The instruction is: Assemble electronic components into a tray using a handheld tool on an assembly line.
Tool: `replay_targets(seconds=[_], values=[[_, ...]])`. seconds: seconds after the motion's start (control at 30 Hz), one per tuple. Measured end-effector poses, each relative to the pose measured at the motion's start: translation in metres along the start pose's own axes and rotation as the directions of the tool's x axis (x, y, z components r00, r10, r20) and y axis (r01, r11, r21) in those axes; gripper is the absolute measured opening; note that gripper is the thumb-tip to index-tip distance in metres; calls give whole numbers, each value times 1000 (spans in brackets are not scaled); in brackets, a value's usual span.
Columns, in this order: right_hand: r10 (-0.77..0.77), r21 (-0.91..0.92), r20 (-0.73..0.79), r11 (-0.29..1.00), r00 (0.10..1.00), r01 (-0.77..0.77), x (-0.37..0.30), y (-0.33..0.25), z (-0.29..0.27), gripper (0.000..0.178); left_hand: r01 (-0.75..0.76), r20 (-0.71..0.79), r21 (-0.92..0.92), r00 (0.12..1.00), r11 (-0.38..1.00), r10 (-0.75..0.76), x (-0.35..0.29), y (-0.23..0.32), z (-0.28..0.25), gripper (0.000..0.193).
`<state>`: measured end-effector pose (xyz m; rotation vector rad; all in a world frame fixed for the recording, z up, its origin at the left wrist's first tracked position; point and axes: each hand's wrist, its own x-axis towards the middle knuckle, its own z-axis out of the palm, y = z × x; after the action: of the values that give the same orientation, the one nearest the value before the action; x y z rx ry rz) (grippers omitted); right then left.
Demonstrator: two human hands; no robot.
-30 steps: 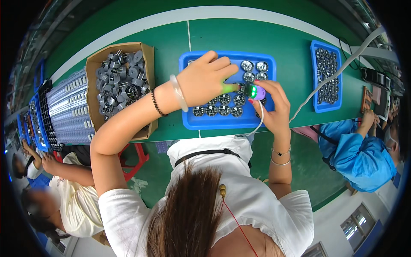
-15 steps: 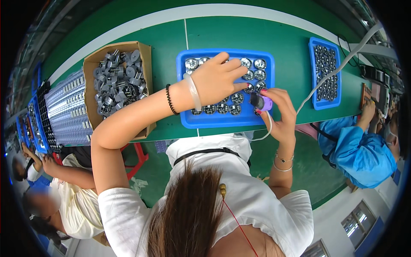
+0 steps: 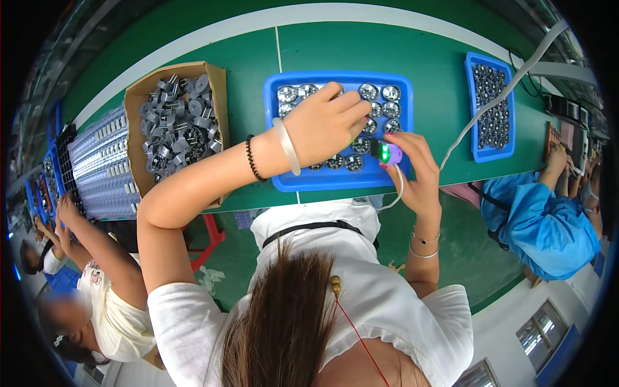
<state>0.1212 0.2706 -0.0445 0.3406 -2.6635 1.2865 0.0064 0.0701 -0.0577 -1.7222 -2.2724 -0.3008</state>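
A blue tray (image 3: 274, 174) on the green bench holds rows of small round metal parts (image 3: 380, 92). My left hand (image 3: 325, 126) reaches over the tray, its fingertips pinched on one round part next to the tool. My right hand (image 3: 416, 171) grips a small purple tool (image 3: 388, 153) with a green light, held at the tray's near right corner. A white cable (image 3: 503, 90) runs from the tool up to the right. Parts under my left hand are hidden.
A cardboard box (image 3: 216, 84) of grey parts stands left of the tray, with a rack of clear trays (image 3: 97, 161) further left. A second blue tray (image 3: 472, 109) lies to the right. A person in blue (image 3: 541, 219) and another person (image 3: 97, 290) work nearby.
My left hand has shifted slightly right across the tray. My right hand has drawn the purple tool toward the tray's near edge; its green light went dark and shows again.
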Motion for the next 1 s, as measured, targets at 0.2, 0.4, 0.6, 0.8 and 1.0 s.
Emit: replay_targets(seconds=[0.2, 0.4, 0.6, 0.8, 1.0], values=[[68, 30, 15, 997, 998, -69, 1, 0, -1, 38, -1, 3, -138, 1000, 990, 1, -9, -1, -18, 30], [30, -1, -8, 1000, 1000, -30, -3, 5, 0, 38, -46, -20, -147, 999, 988, 44, -18, 7, -5, 32], [156, 272, -311, 960, 937, -70, -20, -2, -3, 38, -69, 10, -124, 997, 990, 70, -17, 6, -3, 35], [-19, 54, -1, 998, 1000, 19, -18, -8, -10, 40, -121, -31, -117, 992, 986, 119, -6, 4, 0, 35], [16, 64, 45, 998, 999, -19, -21, -5, -2, 39, -140, -88, -159, 988, 977, 128, -6, -3, -18, 25]])
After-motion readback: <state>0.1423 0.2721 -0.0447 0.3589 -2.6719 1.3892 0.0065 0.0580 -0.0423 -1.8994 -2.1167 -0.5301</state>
